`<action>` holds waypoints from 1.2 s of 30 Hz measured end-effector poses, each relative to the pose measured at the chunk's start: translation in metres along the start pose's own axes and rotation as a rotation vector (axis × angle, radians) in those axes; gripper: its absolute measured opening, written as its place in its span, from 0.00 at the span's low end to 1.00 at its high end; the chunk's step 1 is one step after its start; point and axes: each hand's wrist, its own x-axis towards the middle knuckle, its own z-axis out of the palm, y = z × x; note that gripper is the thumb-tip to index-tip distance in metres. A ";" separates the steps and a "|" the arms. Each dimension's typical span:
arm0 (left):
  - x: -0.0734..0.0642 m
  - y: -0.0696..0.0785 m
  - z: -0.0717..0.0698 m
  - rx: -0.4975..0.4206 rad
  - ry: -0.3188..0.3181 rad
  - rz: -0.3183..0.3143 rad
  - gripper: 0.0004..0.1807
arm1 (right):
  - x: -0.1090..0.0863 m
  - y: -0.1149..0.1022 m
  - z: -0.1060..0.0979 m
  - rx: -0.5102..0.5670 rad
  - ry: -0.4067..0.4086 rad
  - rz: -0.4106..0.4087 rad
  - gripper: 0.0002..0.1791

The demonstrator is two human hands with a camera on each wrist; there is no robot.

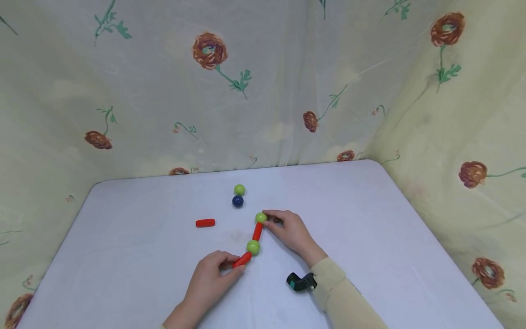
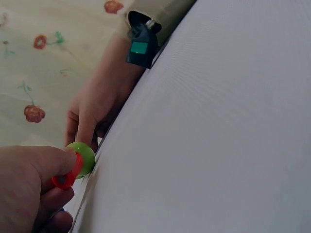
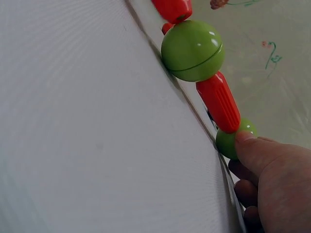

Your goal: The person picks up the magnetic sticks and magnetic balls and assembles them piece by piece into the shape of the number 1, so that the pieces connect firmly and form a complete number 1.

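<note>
A chain of two green balls and two red rods lies between the hands in the head view. My left hand (image 1: 210, 276) pinches the near red rod (image 1: 242, 260) between thumb and fingers. That rod's inner end meets the near green ball (image 1: 253, 247). From this ball the second red rod (image 1: 257, 231) runs to the far green ball (image 1: 260, 218), which my right hand (image 1: 292, 232) pinches at its right side. In the right wrist view, the ridged rod (image 3: 218, 102) joins both balls, and my thumb presses on the farther one.
Behind the chain, a loose green ball (image 1: 239, 189) sits beside a dark blue ball (image 1: 238, 201). A single red rod (image 1: 205, 223) lies to their left on the white table (image 1: 123, 246). A black wrist camera (image 1: 301, 282) sits at the right sleeve. Floral cloth (image 1: 263, 114) hangs behind.
</note>
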 end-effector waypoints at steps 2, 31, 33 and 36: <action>0.001 0.001 0.002 0.022 0.009 0.001 0.11 | 0.000 -0.001 0.000 -0.001 0.002 -0.002 0.21; 0.003 0.004 0.005 0.062 0.029 -0.001 0.13 | -0.055 -0.015 -0.005 0.058 0.021 -0.039 0.18; 0.003 0.003 0.007 0.069 0.024 -0.003 0.13 | -0.057 -0.017 -0.005 0.057 0.001 -0.037 0.19; 0.002 0.002 0.007 0.071 0.018 0.002 0.14 | -0.059 -0.019 -0.004 0.045 -0.020 -0.040 0.19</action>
